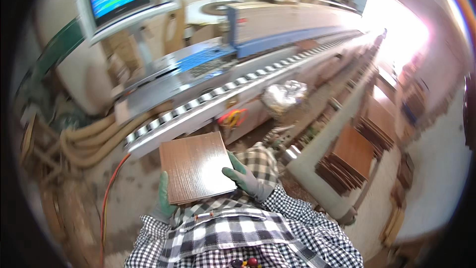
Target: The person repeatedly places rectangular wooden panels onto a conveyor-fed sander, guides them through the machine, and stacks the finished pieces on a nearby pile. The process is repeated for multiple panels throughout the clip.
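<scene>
Checked sleeves sit closest to us, and from them our two gloved hands come up. Our right hand (pixel 246 181) grips the right edge of the boards (pixel 196 167) — fingers curled over the top. Our left hand (pixel 164 199) holds the left edge from below, fingers closed under it. We hold the brown boards flat at our chest. Their far edge points at the roller track (pixel 208 100), just ahead of both hands. More boards (pixel 349 161) lie stacked to our right.
</scene>
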The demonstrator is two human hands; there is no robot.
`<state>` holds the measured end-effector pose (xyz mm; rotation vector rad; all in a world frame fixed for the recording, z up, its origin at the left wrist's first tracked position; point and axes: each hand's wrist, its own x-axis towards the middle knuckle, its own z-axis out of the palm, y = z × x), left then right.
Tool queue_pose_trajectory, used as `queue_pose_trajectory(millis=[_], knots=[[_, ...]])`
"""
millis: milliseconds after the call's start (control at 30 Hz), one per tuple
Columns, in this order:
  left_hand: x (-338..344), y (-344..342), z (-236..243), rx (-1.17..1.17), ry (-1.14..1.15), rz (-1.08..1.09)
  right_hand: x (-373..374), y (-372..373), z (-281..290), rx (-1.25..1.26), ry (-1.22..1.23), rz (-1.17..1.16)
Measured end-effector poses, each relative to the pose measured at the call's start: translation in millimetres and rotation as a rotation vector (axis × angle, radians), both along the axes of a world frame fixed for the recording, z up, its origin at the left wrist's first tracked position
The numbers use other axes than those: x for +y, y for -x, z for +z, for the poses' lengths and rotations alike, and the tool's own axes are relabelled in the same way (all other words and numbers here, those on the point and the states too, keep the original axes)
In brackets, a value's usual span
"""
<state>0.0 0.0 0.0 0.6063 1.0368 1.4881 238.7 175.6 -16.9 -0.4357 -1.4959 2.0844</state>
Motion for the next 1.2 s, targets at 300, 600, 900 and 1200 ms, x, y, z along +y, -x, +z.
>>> queue_pose_trajectory(millis=[300, 600, 900, 1200], knots=[[-53.5, 28.4, -47.6, -0.268, 0.095, 0.223, -38.4, 40.4, -14.1, -0.189, -0.193, -0.119], [-29.5, 26.6, -32.3, 0.341, -0.030, 0.218, -45.0, 12.4, -1.2, -0.297, 0.248, -0.182], [-23.2, 19.6, -22.3, -0.005, 0.032, 0.284, 36.9, -28.6, -7.8, 0.000, 0.231, -0.427], [-34.0, 35.6, -124.2, -0.131, 0.008, 0.379, 147.9, 101.7, 104.2, -0.077, 0.261, -0.360]])
